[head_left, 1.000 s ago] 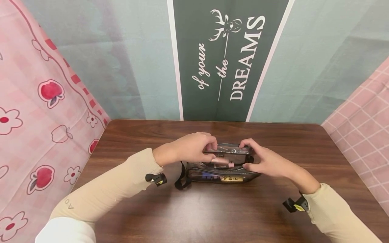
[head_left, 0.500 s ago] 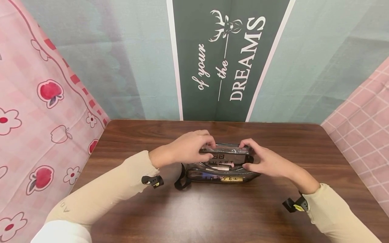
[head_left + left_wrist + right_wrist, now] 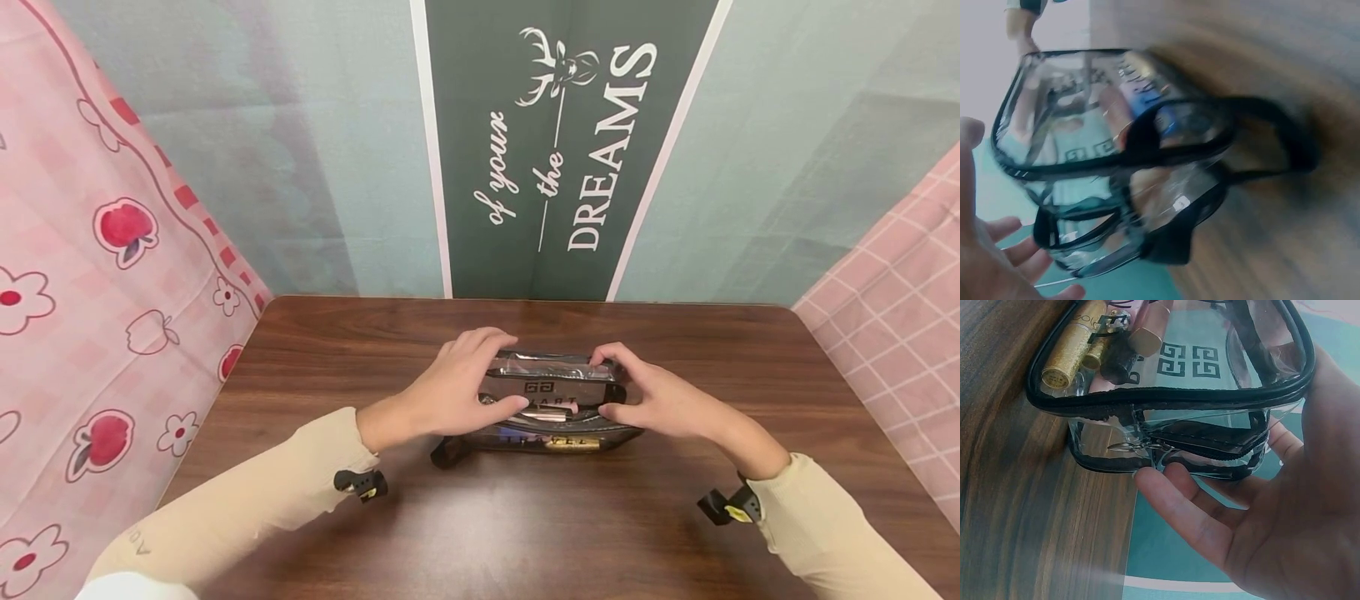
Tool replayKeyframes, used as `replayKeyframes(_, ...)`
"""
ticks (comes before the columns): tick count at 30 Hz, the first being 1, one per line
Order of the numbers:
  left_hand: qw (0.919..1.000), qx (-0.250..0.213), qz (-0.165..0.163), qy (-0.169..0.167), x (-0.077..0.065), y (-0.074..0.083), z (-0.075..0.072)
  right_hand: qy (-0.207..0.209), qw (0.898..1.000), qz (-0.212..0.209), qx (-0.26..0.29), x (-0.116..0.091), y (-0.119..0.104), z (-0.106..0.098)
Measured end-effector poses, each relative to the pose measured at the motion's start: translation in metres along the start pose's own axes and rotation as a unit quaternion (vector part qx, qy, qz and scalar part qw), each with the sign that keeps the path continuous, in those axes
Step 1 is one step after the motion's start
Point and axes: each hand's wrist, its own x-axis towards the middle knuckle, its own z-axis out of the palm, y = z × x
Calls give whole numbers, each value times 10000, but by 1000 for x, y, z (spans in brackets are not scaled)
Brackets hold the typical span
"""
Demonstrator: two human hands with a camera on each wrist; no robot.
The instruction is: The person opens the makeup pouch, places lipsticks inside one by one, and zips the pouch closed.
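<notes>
A clear toiletry bag [image 3: 555, 368] with black piping lies on the table, its top opening facing up between both hands. My right hand [image 3: 663, 402] grips the bag's right end, thumb on the near rim and fingers curled around the far side. At the left end, my left hand [image 3: 450, 387] is spread with its thumb over the opening; in the left wrist view its fingers stand loosely beside the bag. Through the plastic show a gold tube [image 3: 1066, 353], a rose-coloured tube [image 3: 1150, 331] and a dark-capped item [image 3: 1119, 362]. A zipper pull [image 3: 1129, 447] hangs near my right fingertips.
The brown wooden table [image 3: 480, 533] ends at the back against a green curtain with a printed panel [image 3: 540, 167]. Pink patterned cloths hang at the left [image 3: 120, 333] and right. A black strap [image 3: 448, 452] sticks out from the bag's left end.
My left hand has drawn back left from the opening, and its fingers have spread. A pinkish tube beside its thumb now lies lower inside the bag. The right hand stays put.
</notes>
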Motion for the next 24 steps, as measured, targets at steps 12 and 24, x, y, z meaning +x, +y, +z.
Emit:
replayKeyframes(12, 9983, -537, -78, 232, -11, -9, 22, -31, 10000, 20, 74, -1, -1, 2)
replayKeyframes(24, 9938, -863, 102, 696, -13, -15, 34, -71, 9995, 199, 214, -1, -1, 1)
